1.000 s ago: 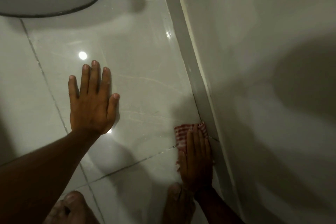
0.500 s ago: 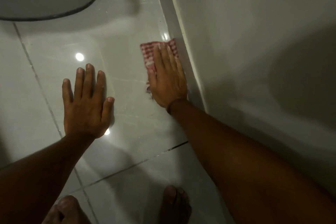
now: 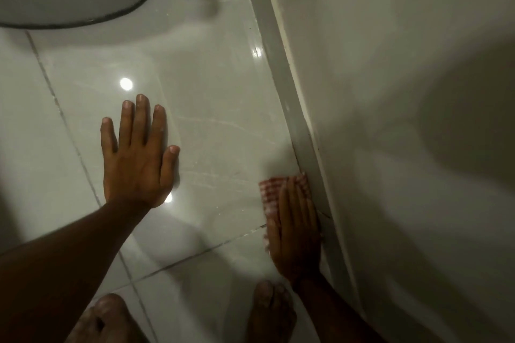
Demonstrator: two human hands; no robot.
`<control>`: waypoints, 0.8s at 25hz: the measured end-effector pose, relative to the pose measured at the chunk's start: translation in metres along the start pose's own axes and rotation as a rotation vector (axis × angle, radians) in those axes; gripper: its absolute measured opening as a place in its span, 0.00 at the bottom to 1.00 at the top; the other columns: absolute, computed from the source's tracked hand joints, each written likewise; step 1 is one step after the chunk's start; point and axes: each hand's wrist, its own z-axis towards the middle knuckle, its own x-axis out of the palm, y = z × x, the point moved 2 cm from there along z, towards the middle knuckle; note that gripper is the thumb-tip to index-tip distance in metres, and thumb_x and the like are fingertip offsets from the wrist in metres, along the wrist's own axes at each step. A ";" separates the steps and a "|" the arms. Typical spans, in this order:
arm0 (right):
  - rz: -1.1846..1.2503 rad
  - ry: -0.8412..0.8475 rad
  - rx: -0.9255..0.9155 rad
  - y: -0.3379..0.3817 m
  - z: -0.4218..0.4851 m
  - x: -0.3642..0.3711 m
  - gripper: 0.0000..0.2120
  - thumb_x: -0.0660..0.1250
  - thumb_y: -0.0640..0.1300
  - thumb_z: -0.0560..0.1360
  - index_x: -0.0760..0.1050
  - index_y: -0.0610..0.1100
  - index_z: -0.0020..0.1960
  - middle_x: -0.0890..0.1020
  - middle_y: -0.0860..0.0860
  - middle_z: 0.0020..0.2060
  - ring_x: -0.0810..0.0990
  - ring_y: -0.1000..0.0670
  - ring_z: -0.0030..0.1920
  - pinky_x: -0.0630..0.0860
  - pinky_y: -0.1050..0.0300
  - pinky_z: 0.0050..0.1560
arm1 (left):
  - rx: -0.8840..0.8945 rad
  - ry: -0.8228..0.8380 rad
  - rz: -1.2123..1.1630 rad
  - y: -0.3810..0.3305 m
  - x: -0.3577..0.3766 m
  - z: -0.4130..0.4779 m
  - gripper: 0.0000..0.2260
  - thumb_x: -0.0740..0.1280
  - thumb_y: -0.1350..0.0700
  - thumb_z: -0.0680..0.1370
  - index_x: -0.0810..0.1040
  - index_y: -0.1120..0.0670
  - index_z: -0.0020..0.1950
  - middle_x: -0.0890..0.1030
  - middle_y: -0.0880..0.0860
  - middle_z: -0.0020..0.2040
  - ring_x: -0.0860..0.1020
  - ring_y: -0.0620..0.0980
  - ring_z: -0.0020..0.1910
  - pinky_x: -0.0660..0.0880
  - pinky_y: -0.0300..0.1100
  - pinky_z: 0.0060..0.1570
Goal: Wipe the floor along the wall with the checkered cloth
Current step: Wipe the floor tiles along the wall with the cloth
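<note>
The fingers [image 3: 296, 203] of the right hand [image 3: 295, 234] lie straight and close together, pressed flat on the checkered cloth [image 3: 271, 192], which peeks out ahead and to the left of them, touching the skirting [image 3: 278, 58] at the foot of the wall [image 3: 376, 78]. The strip to wipe runs along that skirting, away from the person. The left hand [image 3: 138, 159], fingers slightly apart, braces flat on the glossy, pale floor [image 3: 217, 108], well apart from the soft red-and-white weave.
</note>
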 end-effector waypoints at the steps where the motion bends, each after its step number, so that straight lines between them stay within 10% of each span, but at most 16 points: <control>1: -0.013 0.022 0.008 -0.005 -0.016 0.002 0.33 0.55 0.53 0.85 0.55 0.40 0.85 0.59 0.40 0.84 0.60 0.40 0.84 0.66 0.35 0.78 | 0.002 -0.003 -0.001 -0.001 0.000 0.000 0.34 0.48 0.41 0.86 0.52 0.55 0.90 0.48 0.59 0.91 0.47 0.61 0.90 0.43 0.63 0.86; 15: 0.007 0.020 -0.091 0.077 0.234 -0.033 0.37 0.55 0.60 0.85 0.49 0.41 0.86 0.54 0.41 0.86 0.52 0.43 0.86 0.42 0.48 0.84 | -0.007 -0.032 -0.003 -0.004 -0.003 -0.001 0.34 0.48 0.41 0.86 0.53 0.55 0.89 0.50 0.60 0.91 0.48 0.61 0.90 0.43 0.62 0.86; 20: 0.076 0.170 -0.184 0.063 0.222 -0.036 0.57 0.61 0.76 0.74 0.41 0.41 0.86 0.46 0.40 0.86 0.45 0.40 0.86 0.36 0.44 0.83 | -0.015 0.000 -0.023 -0.004 -0.003 0.000 0.34 0.47 0.39 0.86 0.50 0.52 0.90 0.49 0.59 0.91 0.47 0.60 0.90 0.42 0.61 0.87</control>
